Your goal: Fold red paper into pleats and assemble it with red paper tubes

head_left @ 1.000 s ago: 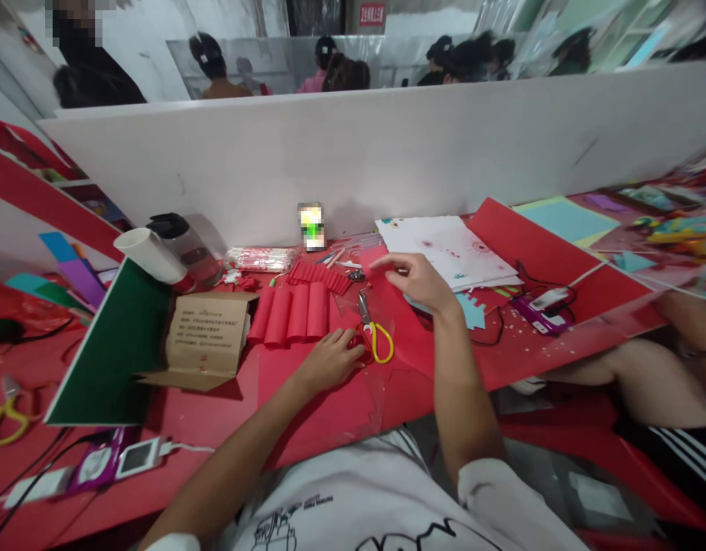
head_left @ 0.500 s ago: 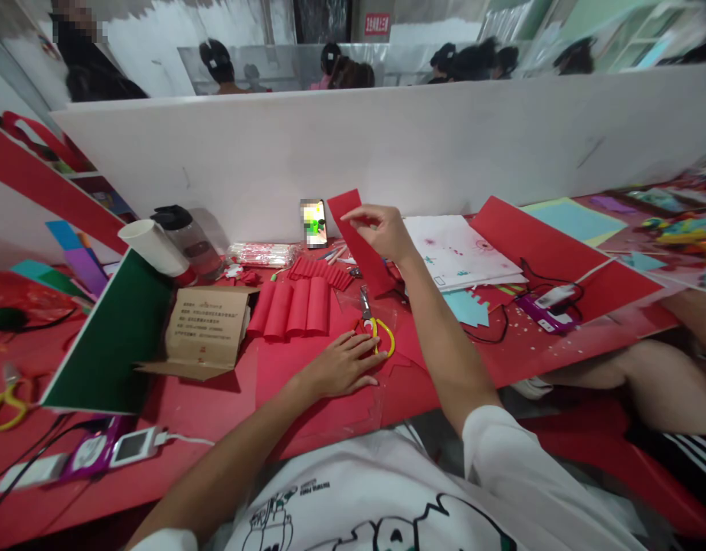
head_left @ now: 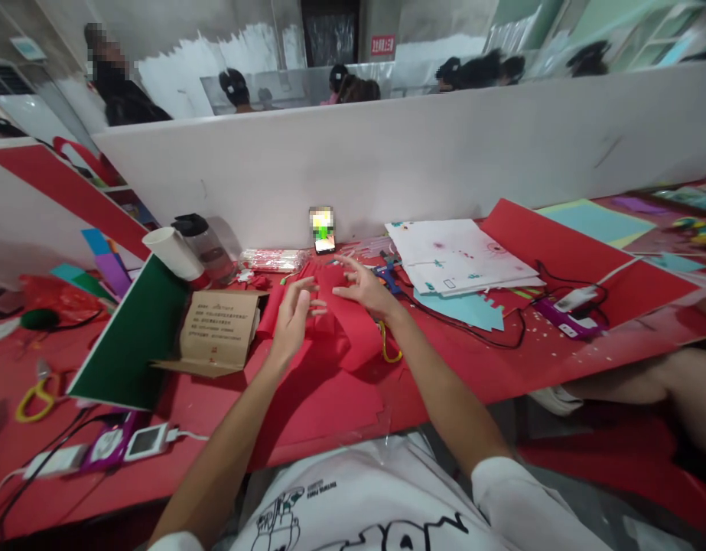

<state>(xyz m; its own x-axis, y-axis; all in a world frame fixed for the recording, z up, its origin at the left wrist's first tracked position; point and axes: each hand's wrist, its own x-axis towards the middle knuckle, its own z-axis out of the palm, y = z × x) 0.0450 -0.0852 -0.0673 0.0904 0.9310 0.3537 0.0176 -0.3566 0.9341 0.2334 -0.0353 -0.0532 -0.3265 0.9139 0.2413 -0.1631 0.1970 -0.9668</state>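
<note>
My left hand [head_left: 292,314] and my right hand [head_left: 364,289] rest side by side on a loose red paper sheet [head_left: 353,333] in the middle of the red table. Both hands have their fingers stretched out and spread, flat against the sheet. The sheet covers most of a row of red paper rolls [head_left: 266,314], which shows only at its left end. Yellow-handled scissors [head_left: 387,350] peek out from under the sheet, just right of my right wrist.
A cardboard box [head_left: 218,333], a green board [head_left: 123,337], a paper cup [head_left: 172,252] and a bottle [head_left: 200,237] stand to the left. A phone [head_left: 323,229] leans on the white partition [head_left: 444,153]. White sheets [head_left: 456,252], cables and a purple device [head_left: 564,317] lie to the right.
My right hand has brought the red sheet down from the air onto the table over the red rolls. My left hand has moved up from the scissors onto the sheet.
</note>
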